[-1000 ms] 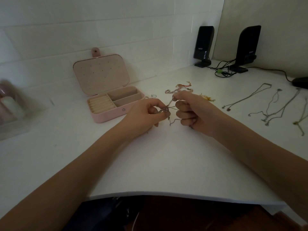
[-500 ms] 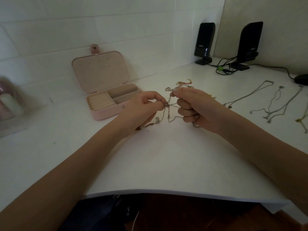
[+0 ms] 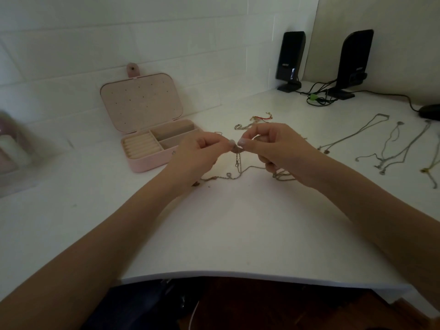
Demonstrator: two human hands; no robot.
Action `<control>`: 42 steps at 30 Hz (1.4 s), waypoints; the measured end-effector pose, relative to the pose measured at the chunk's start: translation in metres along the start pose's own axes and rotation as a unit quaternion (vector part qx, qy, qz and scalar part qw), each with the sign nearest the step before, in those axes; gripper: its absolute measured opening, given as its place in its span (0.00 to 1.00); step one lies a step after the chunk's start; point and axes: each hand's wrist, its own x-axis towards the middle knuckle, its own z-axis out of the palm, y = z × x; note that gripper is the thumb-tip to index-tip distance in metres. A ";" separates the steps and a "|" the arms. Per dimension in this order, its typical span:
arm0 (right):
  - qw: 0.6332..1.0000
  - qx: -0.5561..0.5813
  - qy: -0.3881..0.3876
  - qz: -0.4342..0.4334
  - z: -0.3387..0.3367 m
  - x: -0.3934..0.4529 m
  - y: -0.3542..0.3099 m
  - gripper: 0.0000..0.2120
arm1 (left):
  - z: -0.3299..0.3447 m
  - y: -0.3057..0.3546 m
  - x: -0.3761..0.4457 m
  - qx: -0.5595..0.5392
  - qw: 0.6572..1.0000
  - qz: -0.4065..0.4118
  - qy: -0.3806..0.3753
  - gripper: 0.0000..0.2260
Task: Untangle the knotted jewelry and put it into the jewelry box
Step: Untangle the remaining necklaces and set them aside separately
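A thin knotted chain (image 3: pixel 238 173) hangs between my two hands above the white table (image 3: pixel 226 234). My left hand (image 3: pixel 200 154) pinches the knot from the left with thumb and fingertip. My right hand (image 3: pixel 278 148) pinches the same spot from the right, and more chain loops trail under its palm. The chain's loose ends lie on the table below. The pink jewelry box (image 3: pixel 152 136) stands open to the left of my hands, its lid upright; its compartments look bare.
Several straightened necklaces (image 3: pixel 390 148) lie spread at the right. A small pile of bracelets with a red cord (image 3: pixel 257 121) sits behind my hands. Two black speakers (image 3: pixel 290 60) with cables stand at the back right, and a black mouse (image 3: pixel 429 110) beyond them. A blurred container (image 3: pixel 14 148) is at far left.
Both hands have lifted and drawn together on the knot. More of the chain now hangs down and trails on the table than a second ago.
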 end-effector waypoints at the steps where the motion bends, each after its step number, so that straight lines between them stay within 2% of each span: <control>1: 1.000 -0.003 0.003 0.001 0.000 0.000 0.001 0.06 | 0.000 0.000 0.000 0.005 1.000 0.003 0.010 0.11; 7: 0.998 -0.055 -0.011 -0.003 0.001 -0.004 -0.002 0.10 | -0.003 -0.004 0.003 0.012 0.996 0.005 0.088 0.11; 10: 0.998 -0.066 0.003 -0.013 0.004 -0.005 -0.001 0.12 | 0.002 -0.002 -0.002 0.064 0.995 0.020 0.075 0.11; 16: 0.996 -0.059 0.045 -0.057 0.013 -0.003 0.007 0.10 | 0.005 -0.006 -0.006 0.175 0.979 0.083 0.067 0.11; 23: 0.989 -0.025 0.118 -0.080 0.009 0.003 0.006 0.07 | 0.005 -0.006 -0.007 0.200 0.975 0.083 0.053 0.10; 30: 0.988 -0.049 0.130 -0.061 0.012 0.007 0.012 0.07 | 0.008 -0.001 -0.006 0.083 0.993 0.042 0.075 0.08; 34: 0.983 -0.093 0.136 -0.076 0.014 0.006 0.015 0.05 | 0.008 -0.001 -0.004 0.012 0.999 0.011 0.038 0.09; 42: 0.992 -0.066 0.064 -0.082 0.014 0.000 0.006 0.04 | 0.009 -0.004 -0.002 -0.018 1.000 -0.021 0.001 0.09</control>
